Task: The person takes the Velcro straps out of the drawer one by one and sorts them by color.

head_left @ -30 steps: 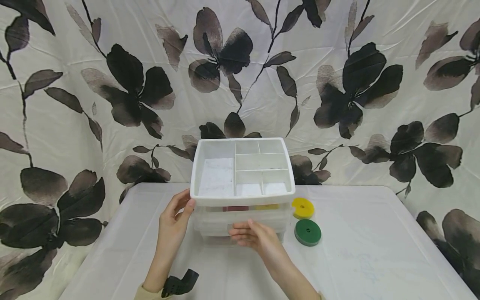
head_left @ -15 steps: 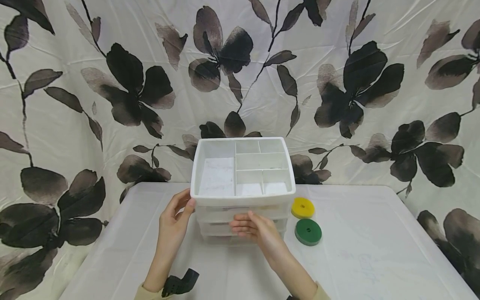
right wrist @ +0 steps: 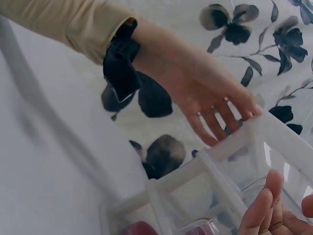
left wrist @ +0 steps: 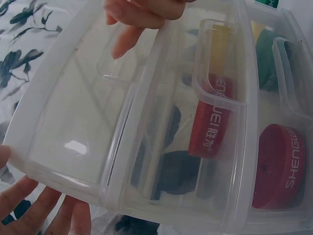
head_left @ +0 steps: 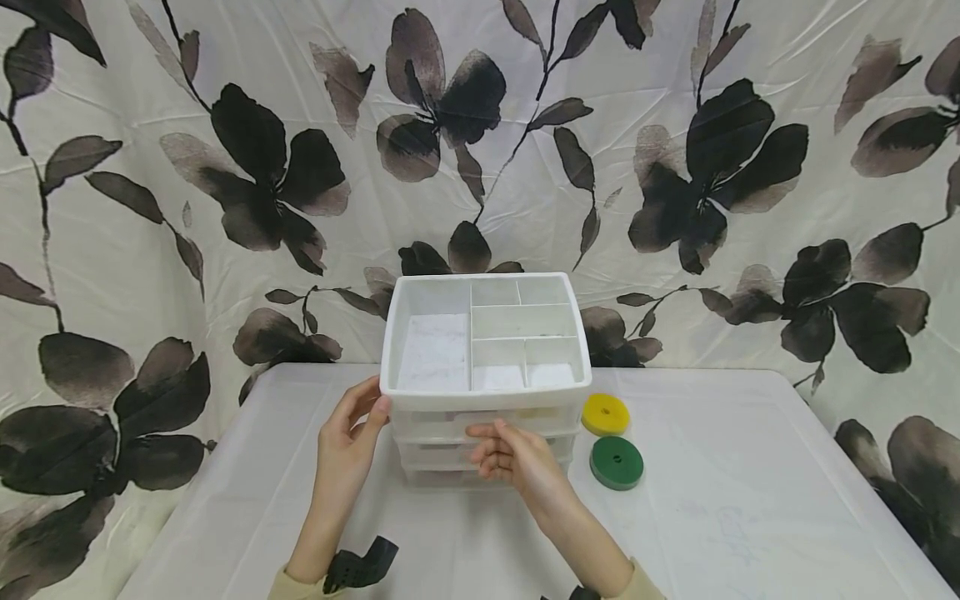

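A white drawer unit [head_left: 483,402] with a divided top tray and clear drawers stands at the table's back. My left hand [head_left: 348,442] holds its left front corner, thumb at the front rim and fingers along the side. Just before the drawer fronts is my right hand [head_left: 525,467], its index finger extended and the others bent. In the left wrist view that fingertip lies over a drawer handle [left wrist: 115,68]; whether it touches cannot be told. Through the clear plastic show a lettered red roll [left wrist: 210,129], a second red roll [left wrist: 279,166] and a green roll [left wrist: 267,58].
On the white table [head_left: 720,500], right of the unit, lie a yellow disc-shaped roll [head_left: 605,414] and a green one [head_left: 617,463]. A floral cloth [head_left: 480,108] hangs behind. Black camera straps [head_left: 362,567] sit at the wrists.
A clear drawer has slid back into the unit, uncovering more of the yellow roll. My right hand's lower fingers have bent in from straight. My left hand stays in place.
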Action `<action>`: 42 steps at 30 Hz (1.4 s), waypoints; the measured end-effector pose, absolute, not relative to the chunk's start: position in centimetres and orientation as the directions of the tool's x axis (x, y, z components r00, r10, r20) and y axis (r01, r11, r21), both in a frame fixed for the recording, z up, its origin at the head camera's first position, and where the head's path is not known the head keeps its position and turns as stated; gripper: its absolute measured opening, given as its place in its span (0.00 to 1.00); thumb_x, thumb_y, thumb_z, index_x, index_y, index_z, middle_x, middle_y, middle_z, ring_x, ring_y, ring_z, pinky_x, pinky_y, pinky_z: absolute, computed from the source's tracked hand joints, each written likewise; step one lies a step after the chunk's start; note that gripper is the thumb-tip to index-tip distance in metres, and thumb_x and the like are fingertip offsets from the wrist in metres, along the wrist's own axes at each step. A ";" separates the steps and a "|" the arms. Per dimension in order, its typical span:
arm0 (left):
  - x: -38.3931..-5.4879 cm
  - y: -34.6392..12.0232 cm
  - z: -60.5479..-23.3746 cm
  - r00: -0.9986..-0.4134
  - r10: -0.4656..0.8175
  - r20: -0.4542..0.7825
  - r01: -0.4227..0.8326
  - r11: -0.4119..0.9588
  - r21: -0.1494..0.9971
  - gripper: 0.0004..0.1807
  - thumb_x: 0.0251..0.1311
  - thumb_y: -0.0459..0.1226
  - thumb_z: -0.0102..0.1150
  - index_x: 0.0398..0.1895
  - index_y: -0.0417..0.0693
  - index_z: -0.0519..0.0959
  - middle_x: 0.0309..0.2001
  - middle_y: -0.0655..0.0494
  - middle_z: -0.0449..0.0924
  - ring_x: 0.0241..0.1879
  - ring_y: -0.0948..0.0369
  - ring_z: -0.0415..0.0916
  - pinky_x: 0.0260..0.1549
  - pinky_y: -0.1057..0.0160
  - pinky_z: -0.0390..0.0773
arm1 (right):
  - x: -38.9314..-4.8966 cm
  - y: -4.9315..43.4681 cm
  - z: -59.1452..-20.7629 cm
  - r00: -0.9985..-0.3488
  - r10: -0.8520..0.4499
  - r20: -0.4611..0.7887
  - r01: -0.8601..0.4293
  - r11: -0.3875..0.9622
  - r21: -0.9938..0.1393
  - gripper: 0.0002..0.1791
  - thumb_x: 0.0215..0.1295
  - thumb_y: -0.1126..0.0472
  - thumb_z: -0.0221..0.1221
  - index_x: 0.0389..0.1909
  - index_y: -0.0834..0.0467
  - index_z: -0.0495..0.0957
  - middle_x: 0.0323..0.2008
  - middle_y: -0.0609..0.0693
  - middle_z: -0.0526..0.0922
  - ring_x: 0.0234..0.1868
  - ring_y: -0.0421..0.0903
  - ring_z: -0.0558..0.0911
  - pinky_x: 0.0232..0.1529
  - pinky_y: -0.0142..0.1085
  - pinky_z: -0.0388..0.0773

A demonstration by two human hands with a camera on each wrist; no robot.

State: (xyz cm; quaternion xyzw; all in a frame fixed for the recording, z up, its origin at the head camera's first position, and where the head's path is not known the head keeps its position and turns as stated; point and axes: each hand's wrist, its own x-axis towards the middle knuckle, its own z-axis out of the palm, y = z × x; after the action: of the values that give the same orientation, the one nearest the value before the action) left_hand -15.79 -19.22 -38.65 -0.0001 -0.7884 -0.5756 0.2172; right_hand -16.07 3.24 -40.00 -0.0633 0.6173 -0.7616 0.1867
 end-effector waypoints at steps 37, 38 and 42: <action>-15.7 -19.2 -38.5 -0.908 -0.256 0.331 0.238 0.335 0.912 0.20 0.66 0.39 0.57 0.60 0.49 0.74 0.53 0.56 0.78 0.47 0.78 0.74 0.41 0.79 0.78 | -14.7 3.6 -45.7 -0.903 -0.385 -0.190 0.290 -0.220 -0.932 0.28 0.73 0.50 0.47 0.60 0.69 0.69 0.50 0.56 0.84 0.45 0.41 0.84 0.50 0.35 0.80; -15.7 -19.2 -38.5 -0.909 -0.255 0.331 0.238 0.335 0.912 0.20 0.66 0.39 0.57 0.60 0.49 0.74 0.53 0.56 0.78 0.47 0.78 0.74 0.41 0.79 0.78 | -14.8 3.6 -45.7 -0.903 -0.384 -0.194 0.295 -0.222 -0.929 0.28 0.73 0.50 0.47 0.61 0.69 0.69 0.51 0.57 0.84 0.46 0.42 0.84 0.50 0.36 0.80; -15.7 -19.2 -38.6 -0.909 -0.249 0.335 0.244 0.336 0.910 0.20 0.66 0.39 0.57 0.60 0.48 0.74 0.53 0.52 0.79 0.47 0.78 0.74 0.41 0.79 0.77 | -15.0 3.3 -45.7 -0.897 -0.391 -0.207 0.317 -0.243 -0.917 0.28 0.74 0.50 0.45 0.61 0.69 0.68 0.52 0.58 0.83 0.47 0.42 0.84 0.51 0.36 0.80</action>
State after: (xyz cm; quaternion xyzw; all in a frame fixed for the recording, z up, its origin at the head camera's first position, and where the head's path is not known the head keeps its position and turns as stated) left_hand -15.73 -19.20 -38.56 0.0018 -0.7888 -0.5763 0.2139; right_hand -15.02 3.30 -45.68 -0.0322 0.5727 -0.7877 0.2246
